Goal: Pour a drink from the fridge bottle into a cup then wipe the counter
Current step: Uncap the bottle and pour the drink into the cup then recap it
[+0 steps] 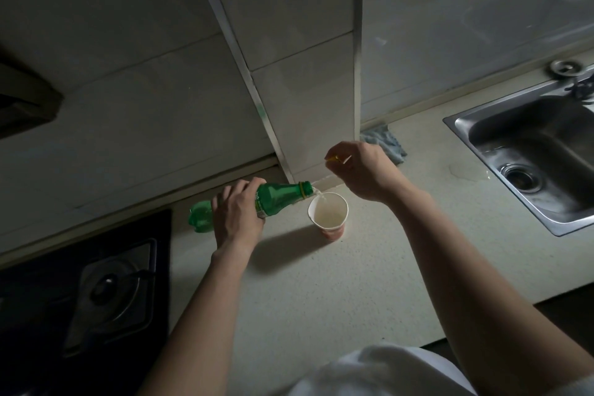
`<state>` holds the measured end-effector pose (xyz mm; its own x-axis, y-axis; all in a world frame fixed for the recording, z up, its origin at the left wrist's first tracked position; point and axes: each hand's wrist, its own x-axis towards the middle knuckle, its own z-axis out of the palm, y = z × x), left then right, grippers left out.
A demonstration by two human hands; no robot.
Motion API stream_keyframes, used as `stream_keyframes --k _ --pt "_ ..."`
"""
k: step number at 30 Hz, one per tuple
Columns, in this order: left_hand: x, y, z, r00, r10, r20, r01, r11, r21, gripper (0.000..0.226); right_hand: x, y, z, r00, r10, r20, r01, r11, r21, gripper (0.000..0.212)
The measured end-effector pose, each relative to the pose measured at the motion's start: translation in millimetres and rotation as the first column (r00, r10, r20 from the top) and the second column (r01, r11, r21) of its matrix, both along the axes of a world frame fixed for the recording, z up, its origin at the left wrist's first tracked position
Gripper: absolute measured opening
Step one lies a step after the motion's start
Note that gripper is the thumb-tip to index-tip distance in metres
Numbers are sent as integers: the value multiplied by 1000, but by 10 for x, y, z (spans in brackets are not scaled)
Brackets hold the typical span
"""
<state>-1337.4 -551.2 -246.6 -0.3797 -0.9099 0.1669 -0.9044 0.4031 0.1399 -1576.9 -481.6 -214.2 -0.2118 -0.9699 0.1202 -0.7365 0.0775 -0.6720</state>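
Bottle (283,195) label (txt) under left hand (236,217)

The translucent green plastic bottle (278,199) is banded with a yellow ring (302,191) at the neck, and its label is marked in white. The paper cup (333,234) is coloured white inside and reddish-orange outside, and pale cloudy liquid (328,218) is seen in it. A small yellow cap (337,158) is matched to the ring. The cream stone table (321,286) is finely speckled. A blue-grey cloth (385,143), a silver steel sink (463,136), a glossy black hob (45,325) and off-white wall tiles (144,90) lined with grey grout are seen.
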Motion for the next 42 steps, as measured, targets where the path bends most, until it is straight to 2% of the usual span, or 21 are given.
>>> stream_keyframes --k 14,26,42 --pt "1 -17 13 1000 -6 -3 6 1000 -20 67 -56 5 -29 1000 -4 -1 4 1000 -14 24" --pt "32 -51 56 999 1 48 2 998 -60 74 -113 -35 -78 977 -211 -12 211 977 -31 25" --pt "44 -67 72 1000 10 27 -9 998 -57 72 -102 -39 -77 973 -231 -2 231 973 -8 28"
